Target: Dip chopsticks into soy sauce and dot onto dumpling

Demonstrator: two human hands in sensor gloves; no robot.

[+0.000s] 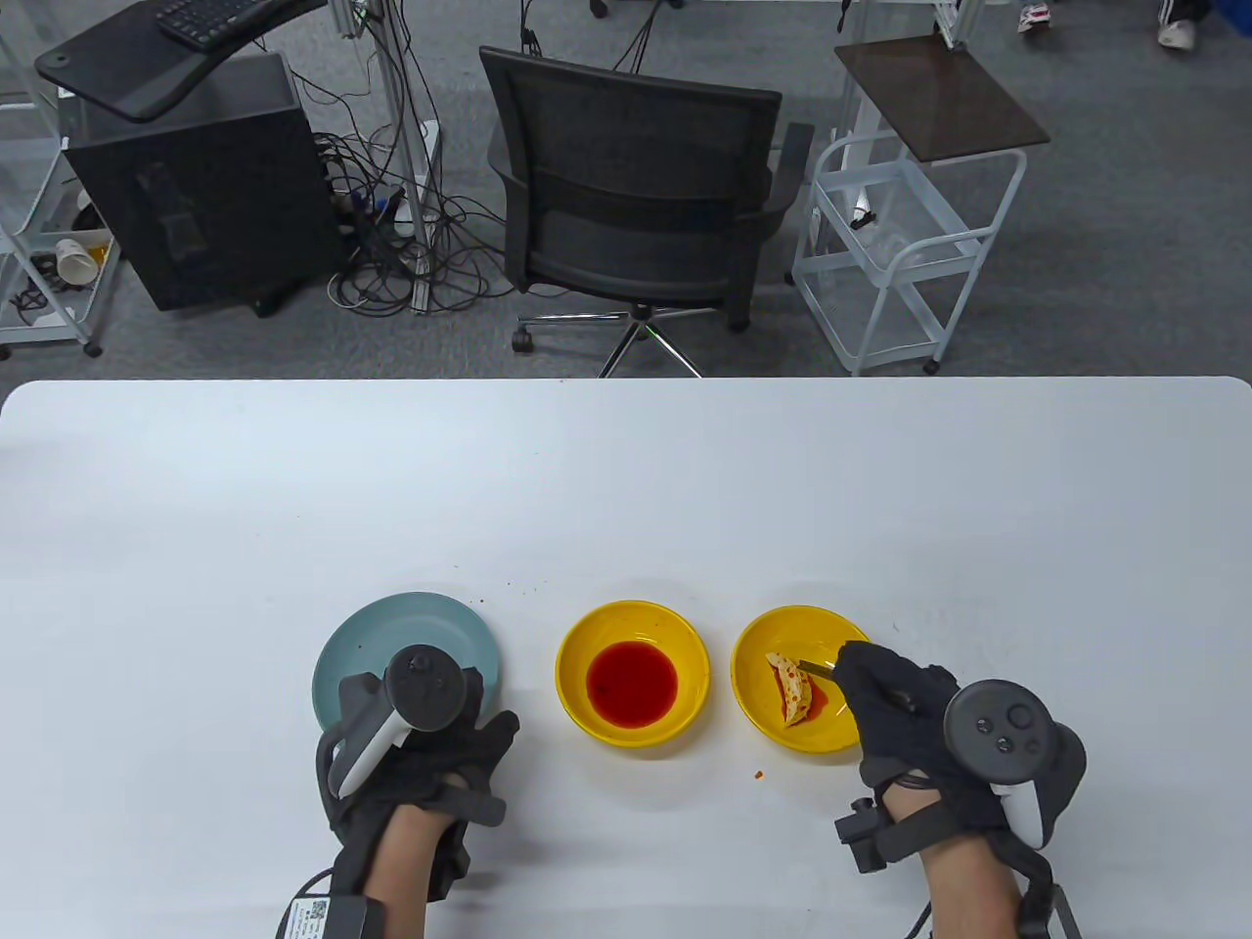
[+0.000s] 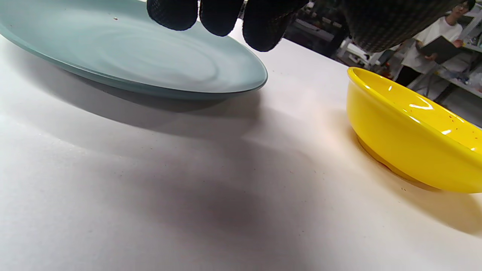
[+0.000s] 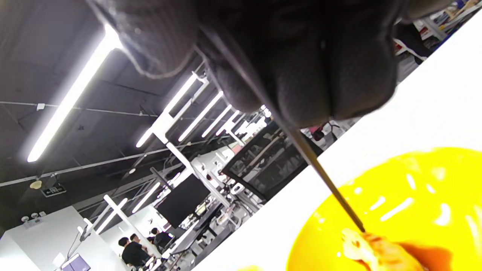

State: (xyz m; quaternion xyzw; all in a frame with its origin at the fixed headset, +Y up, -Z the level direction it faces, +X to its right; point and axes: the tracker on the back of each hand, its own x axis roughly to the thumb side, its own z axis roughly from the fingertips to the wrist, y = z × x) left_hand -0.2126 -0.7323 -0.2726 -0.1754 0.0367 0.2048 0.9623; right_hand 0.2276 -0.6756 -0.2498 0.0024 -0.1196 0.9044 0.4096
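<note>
My right hand [image 1: 895, 709] grips thin dark chopsticks [image 1: 815, 668]; their long axis runs nearly level across the table, tips pointing left and touching the dumpling [image 1: 790, 688]. The pale, folded dumpling, spotted red, lies in the right glossy yellow bowl [image 1: 758, 709]. My left hand [image 1: 421, 753] holds nothing, its fingertips [image 2: 219, 17] curled over the near rim of a smooth blue-grey plate [image 1: 445, 626]. Between plate and dumpling, a second round yellow bowl [image 1: 587, 714] holds red sauce [image 1: 632, 683] on the white table [image 1: 626, 489]
</note>
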